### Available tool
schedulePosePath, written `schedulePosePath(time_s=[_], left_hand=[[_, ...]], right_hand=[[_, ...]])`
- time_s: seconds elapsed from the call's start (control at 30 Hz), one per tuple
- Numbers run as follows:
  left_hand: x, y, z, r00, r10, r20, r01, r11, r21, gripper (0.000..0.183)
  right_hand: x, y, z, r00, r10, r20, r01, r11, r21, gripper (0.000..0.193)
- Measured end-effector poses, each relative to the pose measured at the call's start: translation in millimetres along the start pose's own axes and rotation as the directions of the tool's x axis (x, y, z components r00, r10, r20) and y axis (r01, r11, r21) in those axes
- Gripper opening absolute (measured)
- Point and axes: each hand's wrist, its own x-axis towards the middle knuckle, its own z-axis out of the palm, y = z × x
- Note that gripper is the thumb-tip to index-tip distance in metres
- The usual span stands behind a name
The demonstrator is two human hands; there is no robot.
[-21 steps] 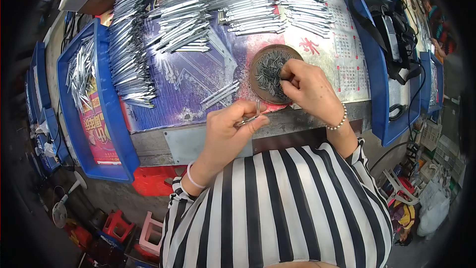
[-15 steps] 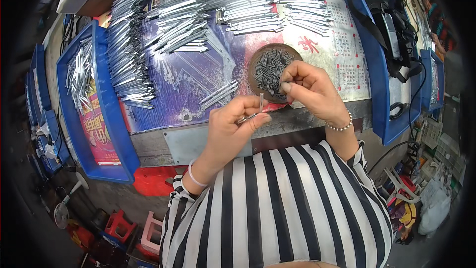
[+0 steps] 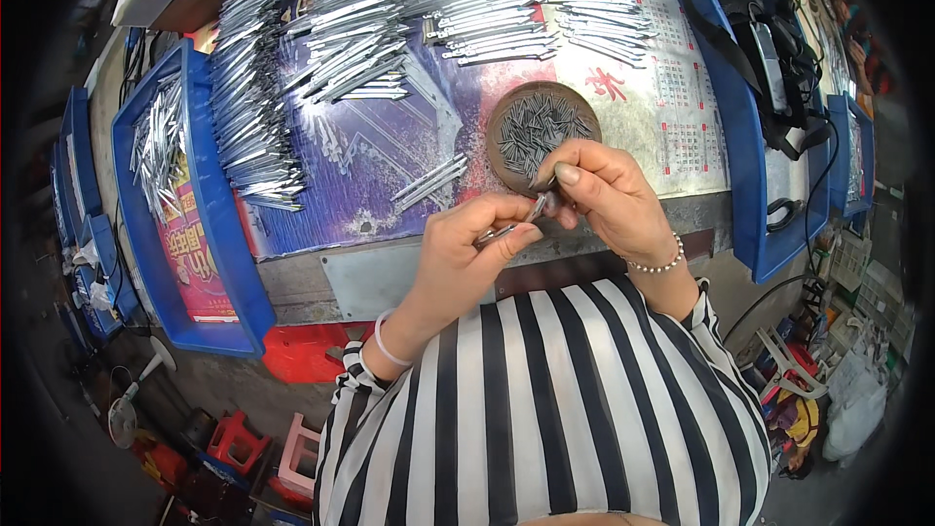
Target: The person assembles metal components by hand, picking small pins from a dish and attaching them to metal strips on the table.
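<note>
My left hand is closed in a pinch on a slim shiny metal strip, whose end points up past the fingertips. Another bit of metal shows across its curled fingers. Thumb and forefinger of my right hand are pressed together at the top of that strip, around a small dark pin that is mostly hidden. Just beyond my hands stands a round brown bowl holding many short dark grey pins. A few loose metal strips lie on the table, left of the bowl.
Rows of shiny metal strips cover the far side of the table. A blue tray with more strips is at the left. Another blue tray with black straps and a cable stands at the right. The table's front edge runs before me.
My right hand has moved from over the bowl down and left to the strip's tip. The strip now leans right, and the fingertips of both hands are close together.
</note>
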Motion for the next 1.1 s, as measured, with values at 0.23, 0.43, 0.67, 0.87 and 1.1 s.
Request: schedulePosePath(time_s=[0.23,0.43,0.67,0.87,1.1], left_hand=[[0,-2,-3,0.998,0.062,-0.026,-0.060,0.997,0.040,0.015],[2,0,-7,0.995,0.103,-0.018,-0.100,0.990,0.101,0.014],[3,0,-10,0.984,0.181,0.006,-0.179,0.970,0.166,0.013],[2,5,-7,0.983,0.185,0.015,-0.185,0.970,0.159,0.013],[2,2,-8,0.974,0.222,0.045,-0.227,0.956,0.188,0.013]], right_hand=[[0,-1,2,0.995,-0.042,-0.090,0.045,0.998,0.031,0.010],[-4,-11,-1,0.998,0.026,-0.054,-0.023,0.998,0.052,0.007],[-10,-21,2,0.997,0.031,0.064,-0.025,0.996,-0.086,0.007],[-10,-22,2,0.993,0.007,0.118,-0.001,0.999,-0.049,0.014],[-9,-25,1,0.990,0.062,0.128,-0.059,0.998,-0.032,0.015]])
